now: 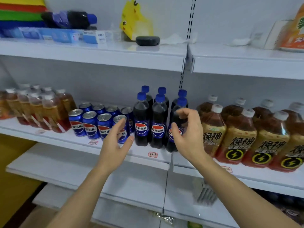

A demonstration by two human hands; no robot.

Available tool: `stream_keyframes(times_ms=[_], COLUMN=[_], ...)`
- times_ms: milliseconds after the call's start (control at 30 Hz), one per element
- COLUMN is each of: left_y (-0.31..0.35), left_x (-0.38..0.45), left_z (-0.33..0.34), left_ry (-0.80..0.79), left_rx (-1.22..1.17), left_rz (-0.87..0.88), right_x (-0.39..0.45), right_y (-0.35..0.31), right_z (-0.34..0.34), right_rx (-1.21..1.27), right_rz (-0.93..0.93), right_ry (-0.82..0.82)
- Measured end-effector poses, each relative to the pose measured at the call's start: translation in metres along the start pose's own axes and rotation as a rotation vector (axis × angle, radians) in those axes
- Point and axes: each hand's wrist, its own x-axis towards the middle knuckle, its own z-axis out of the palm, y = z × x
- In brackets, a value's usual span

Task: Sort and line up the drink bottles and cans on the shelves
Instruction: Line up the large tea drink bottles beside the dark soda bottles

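Fingers of the right hand (pixel 187 135): curled, with thumb low and fingertips high, just in front of the rightmost near cola bottle (pixel 175 127); whether they actually grip it or only hover close cannot be told. Fingers of the left hand (pixel 115 143): straight and relaxed, thumb spread to the right, holding nothing, raised in front of the rightmost near cola can (pixel 122 129). Middle shelf (pixel 69 137), left to right: amber tea bottles (pixel 49 111) with white caps, packed in a cluster at the far left; blue cola cans (pixel 91 125) in two rows, near and far; dark cola bottles (pixel 142 119) with blue caps, three columns of two, near and far, standing upright beside the cans; large brown energy-drink bottles (pixel 236 137) with white caps and lightning-bolt labels, in two rows across the right bay. Red price tags (pixel 152 154) on the front edge of this shelf. Top shelf (pixel 98 51): one cola bottle lying on its side (pixel 69 19) at left on flat blue boxes (pixel 49 36), coloured folded sheets (pixel 19 12) behind it, a yellow bag (pixel 134 22), a dark round puck (pixel 147 40), an orange carton (pixel 294 30) at far right.
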Motion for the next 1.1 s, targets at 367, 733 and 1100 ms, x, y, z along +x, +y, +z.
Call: stream_keyframes(times_ms=[367, 733, 1100], left_y=[-0.010, -0.041, -0.040], left_x=[0.022, 0.035, 0.061], left_z=[0.065, 0.076, 0.088], left_ry=[-0.042, -0.114, 0.094], left_rx=[-0.267, -0.251, -0.773], left_rz=[-0.064, -0.185, -0.474], right_x=[-0.063, -0.063, -0.026], right_y=[0.030, 0.045, 0.050], right_z=[0.059, 0.063, 0.067], right_rx=[0.112, -0.106, 0.683], right_rz=[0.587, 0.638, 0.979], right_ry=[0.119, -0.093, 0.213])
